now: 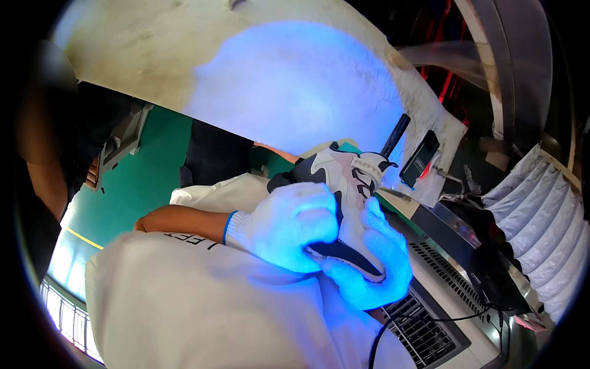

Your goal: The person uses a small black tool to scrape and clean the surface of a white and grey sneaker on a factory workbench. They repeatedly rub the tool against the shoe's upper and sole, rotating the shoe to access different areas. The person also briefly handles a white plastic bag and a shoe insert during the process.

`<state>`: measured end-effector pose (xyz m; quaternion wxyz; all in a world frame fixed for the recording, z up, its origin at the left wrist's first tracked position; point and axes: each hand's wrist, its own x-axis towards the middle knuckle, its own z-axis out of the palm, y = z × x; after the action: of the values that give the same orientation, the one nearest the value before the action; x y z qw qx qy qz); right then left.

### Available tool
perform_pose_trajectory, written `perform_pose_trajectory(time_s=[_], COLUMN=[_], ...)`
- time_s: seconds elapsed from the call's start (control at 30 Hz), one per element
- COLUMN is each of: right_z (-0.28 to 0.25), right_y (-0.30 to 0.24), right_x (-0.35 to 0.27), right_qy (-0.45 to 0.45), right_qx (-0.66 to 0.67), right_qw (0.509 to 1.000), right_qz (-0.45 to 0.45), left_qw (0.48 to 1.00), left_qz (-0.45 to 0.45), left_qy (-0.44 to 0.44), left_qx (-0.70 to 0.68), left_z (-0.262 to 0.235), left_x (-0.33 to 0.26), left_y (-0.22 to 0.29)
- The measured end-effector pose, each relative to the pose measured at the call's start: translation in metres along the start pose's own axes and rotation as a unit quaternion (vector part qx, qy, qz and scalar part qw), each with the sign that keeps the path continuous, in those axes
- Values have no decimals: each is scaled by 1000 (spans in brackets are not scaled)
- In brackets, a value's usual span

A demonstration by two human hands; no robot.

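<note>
A sneaker (351, 190) in white, grey and black, with pale pink parts, is held between my two hands in front of my body. Its laced opening points up and away, toward the table edge. My left hand (292, 224), in a white knit glove with a blue cuff edge, closes on the shoe's left side. The right hand (378, 264), gloved the same way, wraps round the near end and right side, by a dark strip of the shoe. Blue light falls on both gloves. The fingertips behind the shoe are hidden.
Beyond lies a pale worktable (153, 55) with a large blue-lit patch. A black rod-shaped object (396, 135) and a phone (420, 158) are on its right end. A white pleated duct (544, 224) and a grilled machine (424, 332) with a black cable stand right. Another person's arm (46, 154) shows left.
</note>
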<state>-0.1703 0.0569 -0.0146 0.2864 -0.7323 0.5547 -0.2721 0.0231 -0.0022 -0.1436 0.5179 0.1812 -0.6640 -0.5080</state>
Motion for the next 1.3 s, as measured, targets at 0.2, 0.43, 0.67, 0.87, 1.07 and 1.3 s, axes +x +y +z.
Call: perform_pose_trajectory(time_s=[0.2,0.43,0.67,0.87,1.07,1.3], right_z=[-4,16,54,44,49,55], right_y=[27,84,166,178,190,186], right_x=[-11,-65,-80,-47,-53,-55], right_qy=[33,170,247,171,194,192], right_qx=[39,76,124,185,179,250], right_qw=[999,982,958,967,964,946], right_qz=[-6,21,74,44,28,73], left_qw=[992,979,919,847,820,704], left_qz=[111,-135,-95,-44,-34,-67], left_qy=[-53,-137,-295,-370,-343,-375], left_qx=[-5,-68,243,380,458,600], left_z=[8,29,59,58,44,23], left_x=[24,67,97,109,95,85], left_y=[-18,-7,-19,-25,-11,10])
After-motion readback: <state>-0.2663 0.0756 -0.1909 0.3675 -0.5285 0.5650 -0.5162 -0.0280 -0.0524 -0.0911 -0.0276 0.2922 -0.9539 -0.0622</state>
